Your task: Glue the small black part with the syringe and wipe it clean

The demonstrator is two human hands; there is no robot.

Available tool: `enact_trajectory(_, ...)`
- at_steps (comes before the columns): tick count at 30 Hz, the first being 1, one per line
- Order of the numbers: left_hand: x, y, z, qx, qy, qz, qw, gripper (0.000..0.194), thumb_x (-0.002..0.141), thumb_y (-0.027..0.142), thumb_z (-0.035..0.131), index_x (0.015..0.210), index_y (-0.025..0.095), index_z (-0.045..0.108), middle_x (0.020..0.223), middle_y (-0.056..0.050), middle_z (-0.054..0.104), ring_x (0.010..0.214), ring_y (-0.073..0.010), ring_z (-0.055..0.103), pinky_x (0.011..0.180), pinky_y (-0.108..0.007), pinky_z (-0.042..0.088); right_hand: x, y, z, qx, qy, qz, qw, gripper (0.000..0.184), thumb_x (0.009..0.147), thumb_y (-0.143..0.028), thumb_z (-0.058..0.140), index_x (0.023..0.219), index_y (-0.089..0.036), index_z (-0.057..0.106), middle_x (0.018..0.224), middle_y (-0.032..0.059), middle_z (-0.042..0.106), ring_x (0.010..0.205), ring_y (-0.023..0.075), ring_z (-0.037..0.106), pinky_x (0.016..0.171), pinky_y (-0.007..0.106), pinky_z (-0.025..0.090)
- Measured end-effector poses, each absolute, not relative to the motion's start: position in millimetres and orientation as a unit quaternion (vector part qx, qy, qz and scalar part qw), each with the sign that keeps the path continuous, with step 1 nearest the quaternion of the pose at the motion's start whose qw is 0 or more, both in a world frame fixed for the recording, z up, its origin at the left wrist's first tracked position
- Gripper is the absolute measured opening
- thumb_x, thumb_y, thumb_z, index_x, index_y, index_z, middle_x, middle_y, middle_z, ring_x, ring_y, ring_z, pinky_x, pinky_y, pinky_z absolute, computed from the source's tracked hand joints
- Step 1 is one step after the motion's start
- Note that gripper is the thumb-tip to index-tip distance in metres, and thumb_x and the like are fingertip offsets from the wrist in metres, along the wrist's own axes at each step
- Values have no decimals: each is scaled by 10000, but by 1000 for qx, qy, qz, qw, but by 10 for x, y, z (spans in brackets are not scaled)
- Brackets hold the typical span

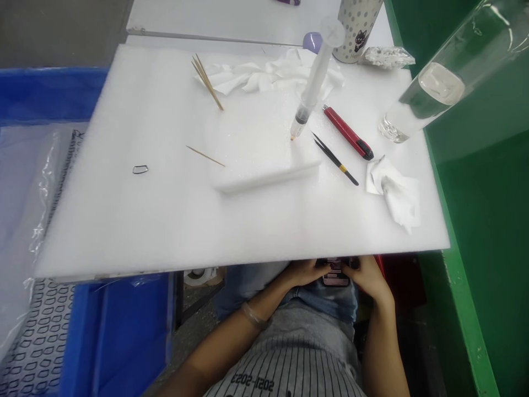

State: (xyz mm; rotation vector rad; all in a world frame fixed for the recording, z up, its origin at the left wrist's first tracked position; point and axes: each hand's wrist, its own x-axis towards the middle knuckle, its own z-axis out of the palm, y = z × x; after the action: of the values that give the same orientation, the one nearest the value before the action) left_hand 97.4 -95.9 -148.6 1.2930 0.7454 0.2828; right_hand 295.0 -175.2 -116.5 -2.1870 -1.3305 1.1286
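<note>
Below the table's front edge, over my lap, my left hand (pixel 306 271) and my right hand (pixel 364 272) hold a smartphone (pixel 335 277) between them. Both thumbs are over its lit screen; the table edge hides part of the fingers and the phone's top. On the white foam sheet (pixel 136 231) above lies a thinner foam block (pixel 256 138). A syringe (pixel 314 77) with an orange tip rests at the block's right side. Beside it are black tweezers (pixel 334 158) and a red utility knife (pixel 347 132). A small black-edged frame piece (pixel 140 169) sits at left.
Several wooden sticks (pixel 208 82) lean by crumpled tissue (pixel 268 74); a single stick (pixel 205 156) lies nearer. At right are a clear container of liquid (pixel 440 82), a dotted cup (pixel 359 27) and a folded tissue (pixel 399 198). Blue bins (pixel 124 331) stand left; a green wall (pixel 487 149) borders the right.
</note>
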Motion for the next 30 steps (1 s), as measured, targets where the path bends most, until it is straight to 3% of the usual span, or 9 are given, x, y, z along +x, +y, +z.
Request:
enact_trajectory(9, 977, -960, -1522, 622, 343, 95, 697, 645, 846, 420, 663, 1423, 233, 443, 1497, -105, 477, 1420, -350, 381, 1215, -532, 273, 2912, -1794, -1185, -783, -466, 376, 169, 213, 746, -354, 633, 844, -199, 525, 831, 45, 560, 746, 216, 533, 646, 348, 431)
enact_trajectory(17, 973, -955, -1529, 634, 360, 94, 678, 445, 948, 398, 466, 1371, 264, 506, 1485, -50, 508, 1419, -268, 412, 1239, -464, 276, 2921, -1800, -1213, -779, -480, 367, 169, 206, 761, -349, 629, 863, -198, 532, 854, 54, 566, 759, 227, 542, 670, 365, 434)
enact_trajectory(21, 990, -964, -1617, 634, 386, 118, 660, 450, 982, 419, 393, 1392, 258, 485, 1482, -47, 514, 1447, -245, 373, 1255, -460, 244, 2907, -1792, -1190, -780, -477, 367, 170, 221, 764, -354, 632, 888, -199, 536, 868, 56, 575, 771, 232, 547, 679, 373, 445)
enact_trajectory(30, 1037, -993, -1733, 637, 417, 163, 627, 423, 982, 403, 417, 1366, 248, 506, 1539, -45, 444, 1501, -245, 261, 1269, -482, 183, 2881, -1765, -1158, -781, -463, 376, 186, 236, 762, -371, 616, 910, -203, 542, 861, 55, 588, 792, 249, 561, 694, 389, 453)
